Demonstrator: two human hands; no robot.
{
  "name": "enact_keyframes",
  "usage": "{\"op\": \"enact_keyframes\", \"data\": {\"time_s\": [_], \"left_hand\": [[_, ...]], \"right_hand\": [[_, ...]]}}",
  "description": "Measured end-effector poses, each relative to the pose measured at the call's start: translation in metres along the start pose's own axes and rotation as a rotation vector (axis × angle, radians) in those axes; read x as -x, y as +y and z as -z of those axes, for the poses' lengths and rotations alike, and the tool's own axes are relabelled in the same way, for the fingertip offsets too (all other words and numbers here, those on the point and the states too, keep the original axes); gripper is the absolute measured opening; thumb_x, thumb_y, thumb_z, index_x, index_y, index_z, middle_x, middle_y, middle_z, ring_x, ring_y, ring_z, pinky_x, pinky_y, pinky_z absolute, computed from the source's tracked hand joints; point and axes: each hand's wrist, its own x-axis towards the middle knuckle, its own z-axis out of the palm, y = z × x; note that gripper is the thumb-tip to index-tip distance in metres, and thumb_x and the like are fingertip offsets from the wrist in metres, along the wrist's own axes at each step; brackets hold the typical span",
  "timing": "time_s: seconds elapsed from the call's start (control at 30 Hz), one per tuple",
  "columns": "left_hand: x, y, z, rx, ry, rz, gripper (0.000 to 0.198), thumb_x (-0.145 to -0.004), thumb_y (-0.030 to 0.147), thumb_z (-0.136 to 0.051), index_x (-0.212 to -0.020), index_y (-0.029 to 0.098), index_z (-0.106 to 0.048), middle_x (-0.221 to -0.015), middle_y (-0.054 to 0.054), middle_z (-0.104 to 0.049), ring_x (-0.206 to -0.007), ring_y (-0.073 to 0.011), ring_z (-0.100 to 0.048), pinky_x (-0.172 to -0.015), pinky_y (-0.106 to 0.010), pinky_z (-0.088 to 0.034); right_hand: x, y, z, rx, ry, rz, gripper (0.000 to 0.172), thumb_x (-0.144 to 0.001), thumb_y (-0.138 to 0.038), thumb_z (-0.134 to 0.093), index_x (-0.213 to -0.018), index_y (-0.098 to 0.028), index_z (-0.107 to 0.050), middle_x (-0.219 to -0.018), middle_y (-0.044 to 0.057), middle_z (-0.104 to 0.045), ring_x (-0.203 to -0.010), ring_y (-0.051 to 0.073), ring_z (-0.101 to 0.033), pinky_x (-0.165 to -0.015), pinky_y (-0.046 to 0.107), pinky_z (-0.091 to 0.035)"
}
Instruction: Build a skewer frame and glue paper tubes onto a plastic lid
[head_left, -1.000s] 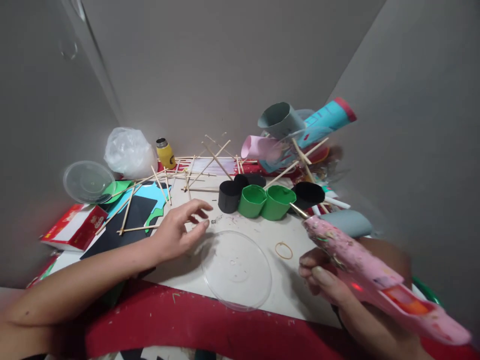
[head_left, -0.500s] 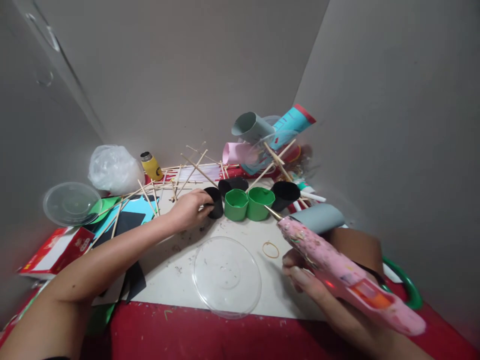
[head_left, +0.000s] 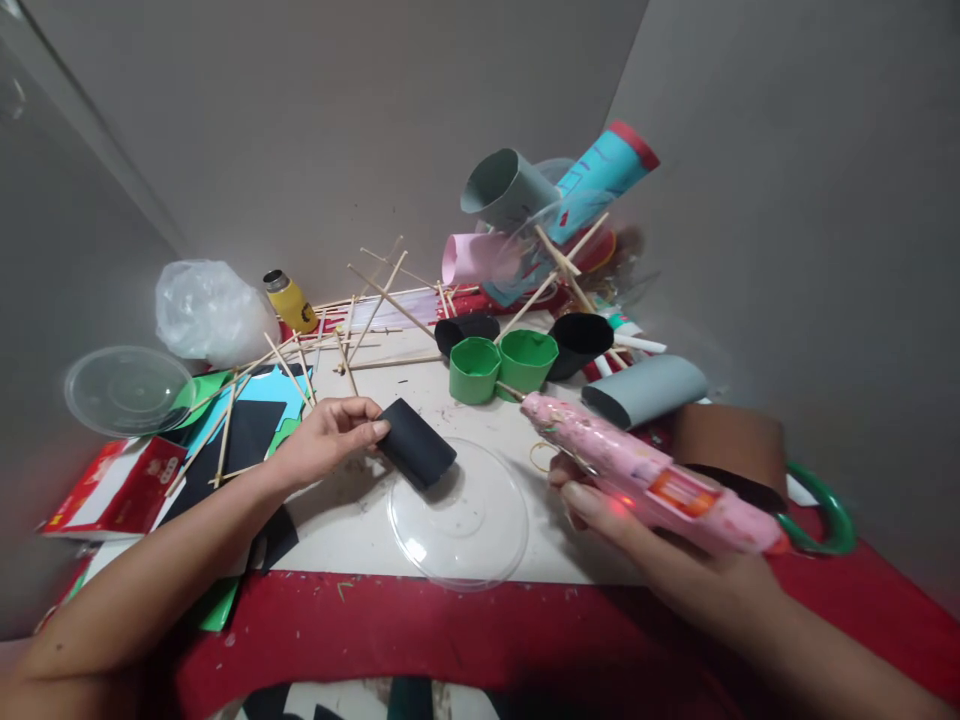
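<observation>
My left hand [head_left: 322,438] grips a black paper tube [head_left: 416,443] by one end and holds it tilted over the edge of a clear plastic lid [head_left: 459,520] on the white board [head_left: 352,515]. My right hand [head_left: 637,535] is wrapped around a pink glue gun [head_left: 645,474] whose nozzle points left toward the two green paper cups [head_left: 502,366]. Two more black paper rings [head_left: 577,342] stand beside the green ones. A rubber band lies partly hidden under the gun's tip.
Wooden sticks [head_left: 375,310] lie crossed at the back, with rolled papers [head_left: 555,200] piled in the corner. A grey tube [head_left: 646,390], yellow bottle [head_left: 289,300], plastic bag [head_left: 206,312], clear lid [head_left: 127,388], red box [head_left: 120,488], coloured paper sheets [head_left: 247,415] and green-handled scissors [head_left: 821,510] surround the board.
My left hand reached to the row of paper rings, took the leftmost black tube and brought it back over the clear lid. The glue gun moved left and lowered toward it.
</observation>
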Motion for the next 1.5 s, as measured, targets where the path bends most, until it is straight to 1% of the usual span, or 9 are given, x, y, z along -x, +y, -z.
{"op": "enact_keyframes", "data": {"time_s": [0.2,0.5,0.6,0.67,0.83,1.1,1.2,1.3,1.5], "left_hand": [[-0.009,-0.018,0.0,0.113,0.002,0.069,0.032,-0.073,0.042,-0.074,-0.075,0.013,-0.062,-0.06,0.001,-0.059,-0.055,-0.0081,-0.052,-0.056,-0.021,-0.04],[-0.015,-0.029,-0.008,0.218,-0.003,0.083,0.03,-0.073,0.041,-0.076,-0.077,0.013,-0.065,-0.062,0.0,-0.06,-0.056,-0.0081,-0.051,-0.058,-0.022,-0.039],[-0.018,-0.032,-0.008,0.228,0.001,0.067,0.028,-0.074,0.04,-0.075,-0.08,0.014,-0.066,-0.064,0.001,-0.06,-0.058,-0.0079,-0.052,-0.059,-0.022,-0.039],[-0.02,-0.033,-0.009,0.219,0.004,0.047,0.027,-0.075,0.039,-0.074,-0.082,0.014,-0.066,-0.066,0.001,-0.06,-0.059,-0.0079,-0.052,-0.06,-0.022,-0.039],[-0.021,-0.033,-0.01,0.181,0.018,0.018,0.026,-0.078,0.038,-0.072,-0.088,0.015,-0.068,-0.071,0.0,-0.061,-0.062,-0.0087,-0.05,-0.062,-0.023,-0.041],[-0.02,-0.036,-0.01,0.148,-0.003,0.007,0.034,-0.083,0.037,-0.065,-0.109,0.016,-0.066,-0.089,-0.006,-0.066,-0.072,-0.0129,-0.054,-0.067,-0.026,-0.044],[-0.017,-0.035,-0.008,0.126,0.01,-0.007,0.035,-0.084,0.038,-0.063,-0.111,0.016,-0.065,-0.088,-0.005,-0.065,-0.069,-0.0119,-0.052,-0.065,-0.025,-0.043],[-0.015,-0.035,-0.007,0.11,0.015,-0.003,0.037,-0.084,0.039,-0.062,-0.112,0.015,-0.064,-0.088,-0.004,-0.064,-0.069,-0.0118,-0.052,-0.064,-0.024,-0.042],[-0.015,-0.041,-0.006,0.114,-0.044,-0.02,0.028,-0.083,0.039,-0.063,-0.094,0.013,-0.066,-0.076,-0.001,-0.062,-0.066,-0.0109,-0.051,-0.063,-0.023,-0.041]], "right_hand": [[-0.005,0.001,-0.009,-0.017,-0.104,0.068,0.044,-0.088,-0.036,-0.057,-0.13,-0.022,-0.06,-0.132,0.006,-0.061,-0.123,0.029,-0.055,-0.098,0.037,-0.052],[-0.01,-0.007,-0.019,-0.139,-0.165,-0.024,0.043,-0.09,-0.03,-0.054,-0.132,-0.021,-0.058,-0.14,0.004,-0.054,-0.132,0.026,-0.046,-0.108,0.038,-0.043],[-0.009,-0.003,-0.022,-0.164,-0.133,-0.064,0.044,-0.089,-0.032,-0.056,-0.131,-0.021,-0.059,-0.128,0.007,-0.064,-0.123,0.028,-0.056,-0.101,0.039,-0.05],[-0.007,0.001,-0.024,-0.153,-0.123,-0.122,0.043,-0.087,-0.036,-0.059,-0.127,-0.021,-0.062,-0.102,0.007,-0.075,-0.103,0.029,-0.068,-0.086,0.038,-0.059],[-0.004,0.009,-0.03,-0.092,-0.112,-0.263,0.029,-0.086,-0.045,-0.058,-0.095,-0.022,-0.074,-0.058,0.003,-0.067,-0.056,0.022,-0.067,-0.049,0.029,-0.057],[0.0,0.018,-0.034,0.0,-0.093,-0.216,0.025,-0.085,-0.044,-0.06,-0.078,-0.021,-0.069,-0.06,0.002,-0.065,-0.05,0.019,-0.062,-0.046,0.027,-0.055],[0.0,0.018,-0.026,0.108,-0.121,-0.086,0.022,-0.087,-0.037,-0.058,-0.098,-0.022,-0.07,-0.078,0.005,-0.072,-0.067,0.023,-0.069,-0.057,0.029,-0.058],[0.002,0.017,-0.011,0.26,-0.23,0.098,0.037,-0.088,-0.032,-0.056,-0.124,-0.024,-0.061,-0.107,0.009,-0.071,-0.099,0.029,-0.067,-0.078,0.035,-0.058],[0.026,0.016,0.021,0.403,-0.369,0.118,0.015,-0.087,-0.035,-0.054,-0.082,-0.027,-0.066,-0.069,0.004,-0.066,-0.059,0.022,-0.065,-0.049,0.029,-0.052]]}}
